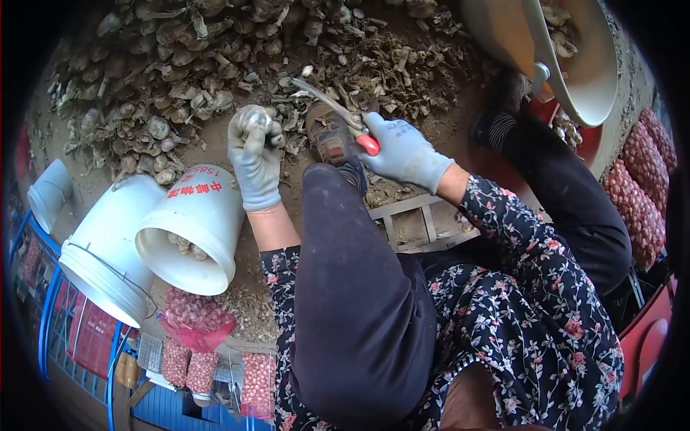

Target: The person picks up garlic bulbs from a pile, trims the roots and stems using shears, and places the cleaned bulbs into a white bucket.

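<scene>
Black floral-print fabric shirt [496,316] nearest; whitish-gloved left hand [256,159] grasps round pale garlic bulb [254,117], pale-blue-gloved right hand [404,149] clenches red-handled curved metal cutters [348,116] apart, likely sparing fingers.

Two hands [255,151] [404,149], one cutter [345,113]

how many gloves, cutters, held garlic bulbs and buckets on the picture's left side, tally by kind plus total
gloves, on the left hand and right hand: 2
cutters: 1
held garlic bulb: 1
buckets on the picture's left side: 3
total: 7
</scene>
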A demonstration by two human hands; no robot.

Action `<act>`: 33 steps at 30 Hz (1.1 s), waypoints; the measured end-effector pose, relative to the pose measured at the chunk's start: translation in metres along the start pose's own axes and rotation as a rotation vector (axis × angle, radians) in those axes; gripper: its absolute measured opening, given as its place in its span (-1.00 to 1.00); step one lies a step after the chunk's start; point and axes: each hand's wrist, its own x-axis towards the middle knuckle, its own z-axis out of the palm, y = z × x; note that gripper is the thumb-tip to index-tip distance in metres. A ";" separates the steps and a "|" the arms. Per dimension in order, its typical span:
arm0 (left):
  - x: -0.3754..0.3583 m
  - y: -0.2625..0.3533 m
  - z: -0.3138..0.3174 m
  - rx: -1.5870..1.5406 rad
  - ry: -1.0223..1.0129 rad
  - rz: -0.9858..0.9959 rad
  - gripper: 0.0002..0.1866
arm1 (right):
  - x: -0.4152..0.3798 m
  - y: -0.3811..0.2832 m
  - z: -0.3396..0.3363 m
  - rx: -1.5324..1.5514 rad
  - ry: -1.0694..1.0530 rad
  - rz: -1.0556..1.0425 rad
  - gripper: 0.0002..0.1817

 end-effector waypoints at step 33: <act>0.031 0.019 -0.016 1.692 0.134 0.593 -0.59 | 0.010 -0.006 -0.008 -0.201 -0.147 -0.038 -0.62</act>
